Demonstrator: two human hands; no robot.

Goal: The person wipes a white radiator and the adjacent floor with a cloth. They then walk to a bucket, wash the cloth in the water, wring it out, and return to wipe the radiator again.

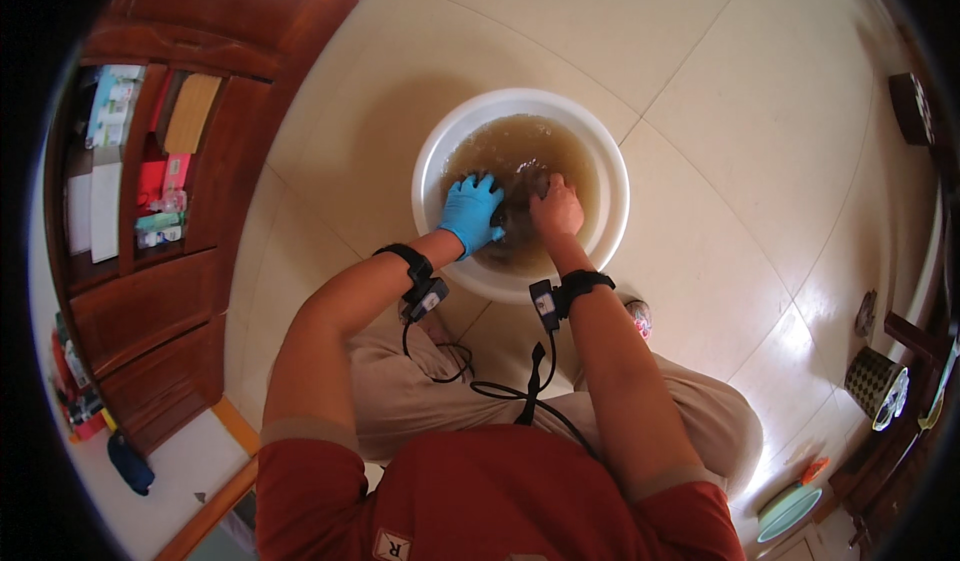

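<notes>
A white plastic basin [426, 163] stands on the floor before me, holding murky brown water [517, 134] with some bubbles. Dark, soft material, apparently wet cloth [517, 212], lies in it, mostly hidden by the water. My left hand [471, 212], in a blue disposable glove, curls over the material on the left, with dark bits showing between its fingers. On the right, my bare right hand [556, 207] grips a dark lump of it, the fingertips partly hidden. Both hands are inside the basin's rim, a little apart.
Black straps with small devices [426, 300] sit on both wrists, and a black cable [499, 390] loops over my lap. A wooden cabinet [247, 125] with filled shelves rises at left. A checkered bin [874, 381] and a pale green basin [789, 514] are at right on the tiled floor [720, 208].
</notes>
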